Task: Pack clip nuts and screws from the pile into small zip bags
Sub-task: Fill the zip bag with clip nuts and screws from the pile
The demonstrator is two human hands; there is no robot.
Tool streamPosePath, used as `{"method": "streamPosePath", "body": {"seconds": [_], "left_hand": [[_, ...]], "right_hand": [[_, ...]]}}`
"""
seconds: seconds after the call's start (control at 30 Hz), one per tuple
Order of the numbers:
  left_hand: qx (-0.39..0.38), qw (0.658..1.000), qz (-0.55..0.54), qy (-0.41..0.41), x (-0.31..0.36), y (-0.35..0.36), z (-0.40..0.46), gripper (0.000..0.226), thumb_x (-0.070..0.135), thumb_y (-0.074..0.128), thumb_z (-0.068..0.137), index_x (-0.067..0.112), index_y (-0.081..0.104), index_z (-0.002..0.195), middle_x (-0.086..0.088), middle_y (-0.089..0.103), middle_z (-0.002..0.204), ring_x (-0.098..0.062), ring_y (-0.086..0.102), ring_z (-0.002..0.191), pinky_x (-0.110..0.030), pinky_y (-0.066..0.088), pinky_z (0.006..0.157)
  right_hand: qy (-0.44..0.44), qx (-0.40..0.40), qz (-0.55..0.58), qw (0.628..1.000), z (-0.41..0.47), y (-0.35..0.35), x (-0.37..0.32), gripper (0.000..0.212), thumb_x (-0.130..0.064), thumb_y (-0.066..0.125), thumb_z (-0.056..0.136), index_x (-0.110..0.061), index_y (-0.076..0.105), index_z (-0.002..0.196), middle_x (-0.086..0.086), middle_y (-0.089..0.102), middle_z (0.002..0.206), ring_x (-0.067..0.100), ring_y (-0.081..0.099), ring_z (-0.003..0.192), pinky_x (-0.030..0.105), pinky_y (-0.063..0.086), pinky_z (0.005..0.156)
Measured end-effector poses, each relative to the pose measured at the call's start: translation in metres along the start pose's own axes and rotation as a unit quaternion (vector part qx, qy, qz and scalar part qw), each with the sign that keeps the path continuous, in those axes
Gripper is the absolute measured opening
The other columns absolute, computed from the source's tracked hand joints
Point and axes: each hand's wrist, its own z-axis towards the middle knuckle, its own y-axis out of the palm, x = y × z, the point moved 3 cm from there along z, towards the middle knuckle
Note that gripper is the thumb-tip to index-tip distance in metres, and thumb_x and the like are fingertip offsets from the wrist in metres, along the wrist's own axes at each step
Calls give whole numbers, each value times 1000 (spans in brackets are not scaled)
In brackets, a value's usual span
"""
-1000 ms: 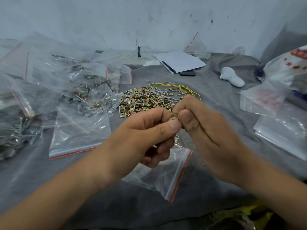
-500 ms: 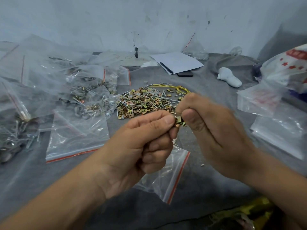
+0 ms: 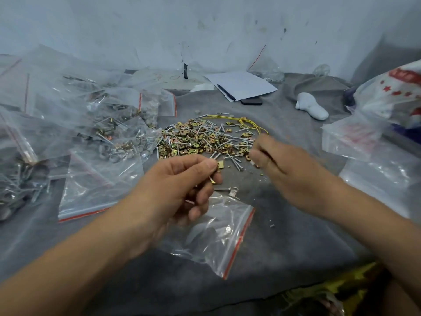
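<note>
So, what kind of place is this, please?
Probably an informal workbench for packing hardware, not a factory line: a loose pile of clip nuts and screws lies on a grey cloth, filled zip bags are heaped at the left, and a scuffed wall stands behind.

A scuffed, pale wall (image 3: 205, 30) stands behind the work surface, which is draped in wrinkled grey cloth (image 3: 296, 236); the light is soft and even.
</note>
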Motion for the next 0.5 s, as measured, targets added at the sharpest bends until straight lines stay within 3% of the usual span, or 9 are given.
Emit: {"method": "streamPosePath", "body": {"seconds": [0.1, 0.17, 0.23, 0.33, 0.5], "left_hand": [[38, 997, 60, 22, -6, 0, 1, 25, 35, 66, 94, 16, 71, 79, -6, 56, 56, -14, 46, 36, -12, 28, 39], [48, 994, 93, 42, -7, 0, 1, 26, 30, 65, 96, 13, 71, 77, -7, 58, 56, -15, 47, 34, -11, 28, 38], [52, 990, 116, 60, -6, 0, 1, 26, 27, 65, 98, 13, 71, 77, -8, 59, 56, -15, 47, 34, -12, 28, 37], [62, 987, 124, 82, -5, -1, 2, 25, 24, 66, 97, 14, 71, 75, -12, 61, 57, -17, 49, 34, -13, 29, 37], [64, 983, 144, 92, -8, 0, 3, 23, 23, 67, 96, 13, 72, 76, -12, 65, 59, -18, 52, 35, -15, 30, 36]], "right_hand": [[21, -89, -111, 990, -8, 15, 2, 9, -30, 54, 105, -22, 56, 100, -8, 55, 96, 7, 52, 89, 31, 38, 79], [17, -30, -91, 995, -9, 9, -3, 11, -27, 61, 102, -18, 64, 107, -4, 59, 102, 11, 54, 92, 32, 44, 87], [2, 44, 38, 998, -9, 2, -15, 11, -27, 64, 102, -19, 70, 108, -6, 68, 99, 9, 62, 90, 30, 50, 84], [18, -3, 298, 954, -12, 11, -37, 14, -24, 70, 98, -20, 73, 111, 2, 75, 95, 15, 71, 87, 34, 59, 75], [18, 32, 362, 931, -18, 26, -44, 23, -3, 82, 86, -13, 75, 105, 10, 77, 94, 26, 75, 90, 36, 62, 79]]}}
